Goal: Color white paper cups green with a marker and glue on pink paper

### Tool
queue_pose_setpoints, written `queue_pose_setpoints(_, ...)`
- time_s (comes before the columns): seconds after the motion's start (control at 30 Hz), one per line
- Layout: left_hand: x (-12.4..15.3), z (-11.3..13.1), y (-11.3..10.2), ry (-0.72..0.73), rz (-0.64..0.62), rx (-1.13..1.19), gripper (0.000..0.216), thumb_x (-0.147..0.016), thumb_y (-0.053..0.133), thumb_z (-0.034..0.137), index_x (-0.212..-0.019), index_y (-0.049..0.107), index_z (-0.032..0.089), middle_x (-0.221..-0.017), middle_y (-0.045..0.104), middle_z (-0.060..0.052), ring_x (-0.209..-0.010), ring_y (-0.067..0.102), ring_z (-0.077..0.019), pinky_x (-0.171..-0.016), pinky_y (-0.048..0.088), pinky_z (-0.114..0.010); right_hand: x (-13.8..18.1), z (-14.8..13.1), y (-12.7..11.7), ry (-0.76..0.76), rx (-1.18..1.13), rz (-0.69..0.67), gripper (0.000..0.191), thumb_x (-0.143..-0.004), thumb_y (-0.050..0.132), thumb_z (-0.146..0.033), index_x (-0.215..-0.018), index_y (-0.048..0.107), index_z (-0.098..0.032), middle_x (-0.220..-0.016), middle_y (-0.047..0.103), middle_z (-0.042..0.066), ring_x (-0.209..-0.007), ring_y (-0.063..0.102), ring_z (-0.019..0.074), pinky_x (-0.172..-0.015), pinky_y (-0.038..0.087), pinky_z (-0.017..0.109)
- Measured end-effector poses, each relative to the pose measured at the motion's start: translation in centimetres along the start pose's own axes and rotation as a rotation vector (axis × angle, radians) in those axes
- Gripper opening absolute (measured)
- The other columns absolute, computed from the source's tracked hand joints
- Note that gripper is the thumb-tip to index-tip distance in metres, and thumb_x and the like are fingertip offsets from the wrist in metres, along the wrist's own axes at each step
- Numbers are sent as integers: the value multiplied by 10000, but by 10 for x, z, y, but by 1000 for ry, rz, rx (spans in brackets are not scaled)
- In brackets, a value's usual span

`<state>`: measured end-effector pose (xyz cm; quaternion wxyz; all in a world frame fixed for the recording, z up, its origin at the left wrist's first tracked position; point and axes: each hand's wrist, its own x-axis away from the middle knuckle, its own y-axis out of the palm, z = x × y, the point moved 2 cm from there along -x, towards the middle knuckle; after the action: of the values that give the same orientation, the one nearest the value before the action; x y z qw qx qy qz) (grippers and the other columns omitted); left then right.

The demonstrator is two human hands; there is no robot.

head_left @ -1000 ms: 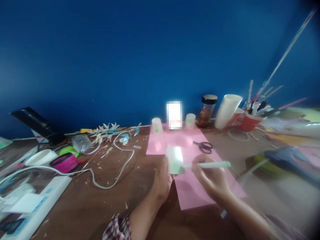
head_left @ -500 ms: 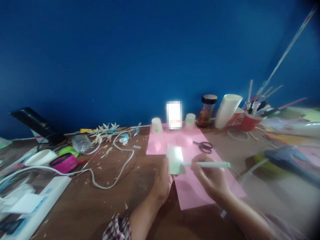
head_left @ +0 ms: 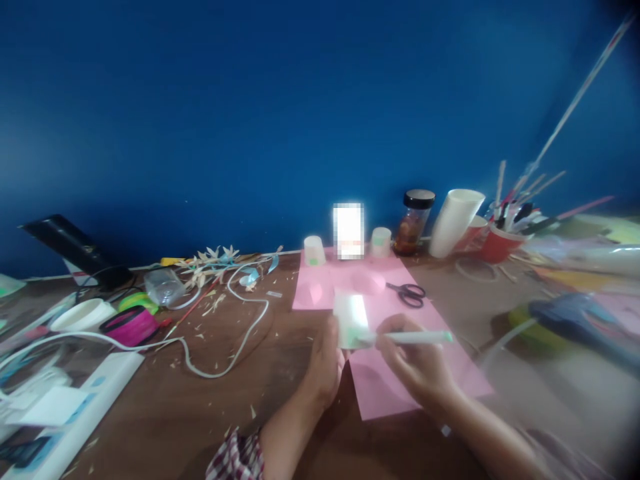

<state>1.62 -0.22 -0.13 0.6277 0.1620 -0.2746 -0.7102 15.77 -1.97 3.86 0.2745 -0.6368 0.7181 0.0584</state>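
My left hand [head_left: 325,363] is wrapped round the left and underside of a white paper cup [head_left: 345,310], held wider end down over the table. Pale green colouring covers the cup's lower part, and glare whitens its side. Between the fingertips of my right hand [head_left: 417,363] is a white marker with a green end [head_left: 420,337], lying nearly level. Its tip end meets the green area at the cup's lower right, blurred by motion. Pink paper [head_left: 395,387] lies beneath and behind both hands. Two upturned white cups with green patches, a left cup [head_left: 313,250] and a right cup [head_left: 381,241], stand behind.
Black scissors [head_left: 411,295] lie on the pink paper's right side. Along the wall stand a dark-lidded jar [head_left: 415,223], a stack of cups [head_left: 455,223] and a red cup of brushes [head_left: 500,241]. A white cable [head_left: 245,340] and power strip [head_left: 95,407] occupy the left.
The marker and my right hand have shifted slightly left and down, bringing the marker farther across the cup's lower right. My left hand and the cup stay almost where they were.
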Motion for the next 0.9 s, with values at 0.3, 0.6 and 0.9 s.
queue_pose_setpoints(0.3,0,-3,-4,17,1,-16,473,-906,472,522,-1072,667,124,-1020,710,-130,-987,643,-262,-892,470,-379,1,4,0,8,25,11,66,-817,575,-237,-765,584,-197,-654,608,7,-552,556,129,-476,456,218)
queue_pose_setpoints(0.6,-1,-3,-6,40,49,-48,439,-875,534,514,-1038,681,133,-1025,708,-128,-1001,640,-269,-905,471,-392,0,3,-1,-14,70,11,68,-816,557,-220,-756,579,-199,-649,604,5,-547,551,129,-479,453,223)
queue_pose_setpoints(0.9,-2,-1,-10,60,86,-47,455,-865,528,545,-1021,657,138,-984,696,-122,-972,632,-255,-874,477,-364,1,3,1,5,74,-38,78,-807,531,-196,-736,562,-204,-632,574,-3,-544,536,125,-464,431,215)
